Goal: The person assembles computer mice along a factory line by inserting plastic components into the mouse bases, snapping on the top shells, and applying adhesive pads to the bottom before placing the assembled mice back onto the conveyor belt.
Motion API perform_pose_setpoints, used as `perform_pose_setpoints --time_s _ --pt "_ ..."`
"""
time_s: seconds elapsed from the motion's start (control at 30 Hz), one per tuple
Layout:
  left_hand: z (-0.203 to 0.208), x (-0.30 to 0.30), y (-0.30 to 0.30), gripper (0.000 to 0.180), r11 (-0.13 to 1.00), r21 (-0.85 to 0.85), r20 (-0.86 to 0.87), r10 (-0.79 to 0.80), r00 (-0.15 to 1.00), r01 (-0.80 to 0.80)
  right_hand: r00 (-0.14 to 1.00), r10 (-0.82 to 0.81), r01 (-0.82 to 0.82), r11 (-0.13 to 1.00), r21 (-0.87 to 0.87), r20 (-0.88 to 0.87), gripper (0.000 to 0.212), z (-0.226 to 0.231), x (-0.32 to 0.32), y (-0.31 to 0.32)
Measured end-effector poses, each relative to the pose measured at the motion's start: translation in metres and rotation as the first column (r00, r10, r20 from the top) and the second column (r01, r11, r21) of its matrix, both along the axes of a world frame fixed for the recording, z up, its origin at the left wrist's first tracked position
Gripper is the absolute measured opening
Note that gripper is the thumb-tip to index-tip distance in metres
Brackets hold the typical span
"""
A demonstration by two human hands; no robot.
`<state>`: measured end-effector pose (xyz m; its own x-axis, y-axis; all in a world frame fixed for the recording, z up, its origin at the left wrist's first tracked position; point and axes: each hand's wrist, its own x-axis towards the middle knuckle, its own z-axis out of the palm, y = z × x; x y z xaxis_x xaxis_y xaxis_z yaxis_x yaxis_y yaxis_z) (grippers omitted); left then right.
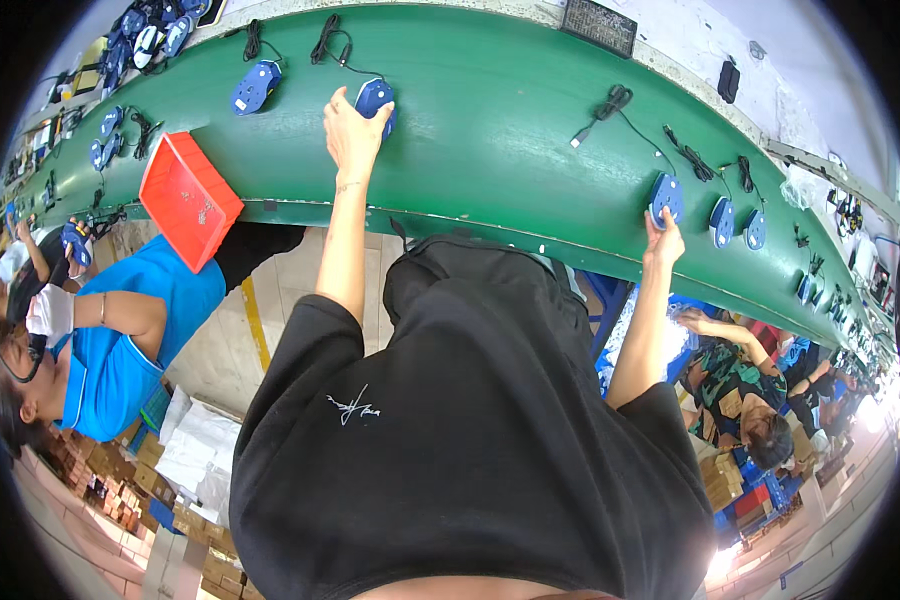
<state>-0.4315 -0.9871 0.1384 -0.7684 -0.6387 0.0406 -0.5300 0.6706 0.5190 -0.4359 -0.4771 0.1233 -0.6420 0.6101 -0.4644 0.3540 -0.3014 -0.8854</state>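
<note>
My left hand (354, 138) reaches up over the green belt, thumb and fingers around the lower end of a blue computer mouse (374, 96). A black cable (324, 42) runs from that mouse to a bundle behind it. Off to the right, my right hand (662, 241) pinches the near end of another blue mouse (666, 194), whose dark cable (615, 103) lies bundled on the belt. Both mice show a flat blue face with small spots. A further blue mouse (256, 88) lies left of my left hand, untouched.
The green conveyor belt (490, 110) curves across in front of me. A red tray (198, 200) with small metal parts juts over its near edge. More mice (722, 222) lie to the right. Co-workers sit at the left, in a blue shirt (120, 385), and at the right.
</note>
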Motion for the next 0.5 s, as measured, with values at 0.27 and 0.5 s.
perform_pose_setpoints --time_s 0.27,0.5 --pt "-0.006 0.001 0.017 0.045 0.357 0.934 -0.043 0.181 0.983 -0.025 0.952 0.256 -0.293 0.601 0.743 0.169 0.041 0.047 0.006 -0.105" --pt "0.031 -0.004 0.082 0.052 0.003 0.99 -0.142 -0.014 0.99 0.142 0.475 0.88 -0.569 0.334 0.751 -0.032 0.014 0.107 -0.032 -0.26"
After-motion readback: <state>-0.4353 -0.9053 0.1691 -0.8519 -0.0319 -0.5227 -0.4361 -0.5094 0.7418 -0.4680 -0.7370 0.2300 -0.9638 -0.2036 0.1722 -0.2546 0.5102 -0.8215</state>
